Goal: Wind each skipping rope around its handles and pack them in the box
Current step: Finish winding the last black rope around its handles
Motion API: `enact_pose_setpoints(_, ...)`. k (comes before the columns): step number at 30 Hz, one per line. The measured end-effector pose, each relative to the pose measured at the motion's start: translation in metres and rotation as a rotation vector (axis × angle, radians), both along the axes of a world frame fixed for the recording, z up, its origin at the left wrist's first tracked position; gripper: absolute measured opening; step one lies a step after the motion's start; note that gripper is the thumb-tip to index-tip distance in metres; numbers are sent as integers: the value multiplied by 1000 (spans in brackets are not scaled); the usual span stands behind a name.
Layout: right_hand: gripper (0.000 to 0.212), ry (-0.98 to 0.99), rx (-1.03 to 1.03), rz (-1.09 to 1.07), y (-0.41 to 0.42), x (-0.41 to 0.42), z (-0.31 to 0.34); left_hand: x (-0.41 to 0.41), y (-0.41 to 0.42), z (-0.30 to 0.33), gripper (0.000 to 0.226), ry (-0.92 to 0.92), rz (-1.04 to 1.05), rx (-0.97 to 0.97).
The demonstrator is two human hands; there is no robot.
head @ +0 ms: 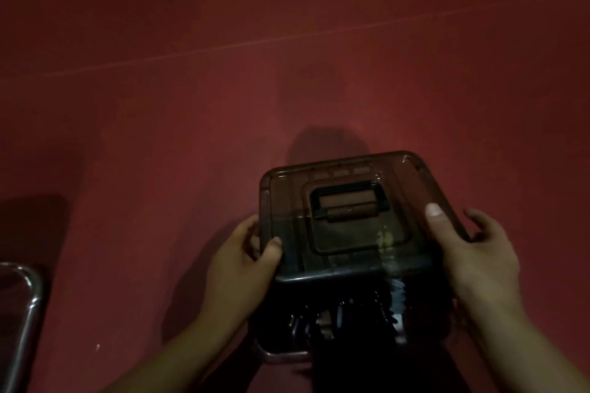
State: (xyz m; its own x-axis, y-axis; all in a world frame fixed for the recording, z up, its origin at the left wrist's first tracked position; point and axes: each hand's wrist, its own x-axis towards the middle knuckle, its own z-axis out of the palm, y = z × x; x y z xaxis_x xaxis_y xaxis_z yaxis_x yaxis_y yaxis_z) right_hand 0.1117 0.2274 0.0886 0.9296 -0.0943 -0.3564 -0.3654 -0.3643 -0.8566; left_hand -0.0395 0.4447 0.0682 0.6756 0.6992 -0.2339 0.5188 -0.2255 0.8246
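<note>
Closing step judged under way: left hand (245, 260) and right hand (472, 252) each grip the smoky translucent plastic lid (348, 220) held between them above the dark box (335, 325) of wound ropes; next, seat it squarely.

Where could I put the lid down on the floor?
The red floor is bare left of the lid, up to the metal frame, and everywhere beyond it. Crowded: between left hand and right hand, the box holds ropes.

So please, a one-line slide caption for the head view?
Both hands, left hand and right hand, hold the tinted lid over the box of ropes.
</note>
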Motion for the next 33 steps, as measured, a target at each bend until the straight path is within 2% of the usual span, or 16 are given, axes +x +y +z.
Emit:
enact_pose_setpoints(3,68,37,-159,104,-8,-8,-6,-7,0,2,23,2,-19,95)
enact_pose_setpoints(6,58,54,-285,163,-17,-16,-8,-21,-6,-1,41,32,27,22)
enact_pose_setpoints(9,59,95,-415,214,-25,-18,-8,-39,-12,-7,59,89,53,-45)
enact_pose_setpoints(13,62,65,-453,255,-31,-19,-16,-55,-13,-11,75,141,65,-70)
enact_pose_setpoints(18,74,7,-485,295,-19,-22,-20,-45,-10,-4,106,152,116,29)
enact_pose_setpoints(21,79,-28,-501,363,-14,-22,-20,-29,-7,-2,99,153,93,71)
enact_pose_setpoints(25,75,-69,-566,561,-16,-23,-24,-15,-12,-13,76,92,30,126)
enact_pose_setpoints(27,73,-19,-553,591,-19,-26,-26,-19,-17,-22,62,45,34,111)
enact_pose_setpoints(28,74,18,-530,590,-21,-29,-27,-22,-18,-26,65,53,49,70)
enact_pose_setpoints(30,74,60,-480,570,-24,-34,-29,-26,-17,-35,91,64,120,-68)
enact_pose_setpoints(33,74,19,-472,535,-21,-32,-30,-23,-14,-40,117,102,189,-134)
